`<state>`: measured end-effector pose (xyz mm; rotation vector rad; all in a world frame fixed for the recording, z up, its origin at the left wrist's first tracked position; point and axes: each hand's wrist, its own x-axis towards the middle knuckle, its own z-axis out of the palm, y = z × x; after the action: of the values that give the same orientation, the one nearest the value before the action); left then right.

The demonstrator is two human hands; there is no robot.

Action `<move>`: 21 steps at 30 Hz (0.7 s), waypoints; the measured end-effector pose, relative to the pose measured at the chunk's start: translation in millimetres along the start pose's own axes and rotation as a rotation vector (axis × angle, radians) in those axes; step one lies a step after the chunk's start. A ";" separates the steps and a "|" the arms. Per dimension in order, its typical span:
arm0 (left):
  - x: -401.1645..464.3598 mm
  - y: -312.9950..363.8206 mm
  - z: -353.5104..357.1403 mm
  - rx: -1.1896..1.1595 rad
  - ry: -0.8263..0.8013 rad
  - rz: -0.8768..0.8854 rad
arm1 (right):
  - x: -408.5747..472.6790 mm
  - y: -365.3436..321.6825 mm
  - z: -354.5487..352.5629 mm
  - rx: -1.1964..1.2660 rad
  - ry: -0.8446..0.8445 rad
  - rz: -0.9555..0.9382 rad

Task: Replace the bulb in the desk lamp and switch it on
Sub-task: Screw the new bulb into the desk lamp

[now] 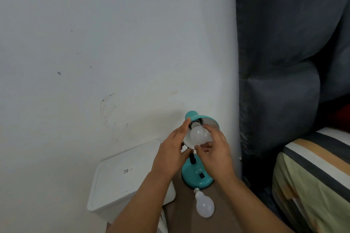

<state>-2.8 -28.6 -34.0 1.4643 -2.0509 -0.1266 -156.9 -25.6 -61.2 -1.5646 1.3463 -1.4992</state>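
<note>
Desk lamp (197, 174): teal, standing at lower centre of the frame on a brown counter (181, 212), close to the white wall.
Shade (213, 122): tilted towards the camera, with the socket visible at its throat.
Fitted bulb (199, 134): white globe inside the shade, its neck at the socket. Whether it is fully seated cannot be told.
Spare bulb (205, 206): lies on the counter, its screw cap just beside the lamp base; no hand touches it.
Left hand (171, 152): fingers spread along the left rim of the shade, apparently steadying it.
Right hand (215, 152): fingers curled round the globe, with the thumb beneath, pinching the fitted bulb.
Handling, bulb: likely light, with a smooth and slippery shell; probably fragile at the neck. Hold the widest part of the globe and turn with even, light pressure.
Handling, lamp: the neck probably flexes; support the shade while turning.
Switch (202, 175): black rocker on the base, below the right wrist, untouched.
White box (121, 178): lower left, beside the lamp.
</note>
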 end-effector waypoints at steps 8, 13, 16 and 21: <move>10.8 1.2 -1.1 0.034 0.002 -0.011 | 11.0 -5.9 1.2 0.022 0.041 0.080; 17.0 2.5 0.9 0.008 0.019 -0.022 | 14.4 -7.5 2.9 0.021 0.010 -0.043; 19.7 2.0 0.5 0.011 0.015 -0.016 | 18.6 -7.6 3.5 0.003 0.018 -0.005; 20.9 0.8 -1.4 0.042 0.009 -0.029 | 25.2 -9.2 1.7 -0.007 0.067 0.082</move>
<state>-7.0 -46.4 -23.8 1.5171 -2.0375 -0.0892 -156.4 -46.2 -44.0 -1.4569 1.4375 -1.5097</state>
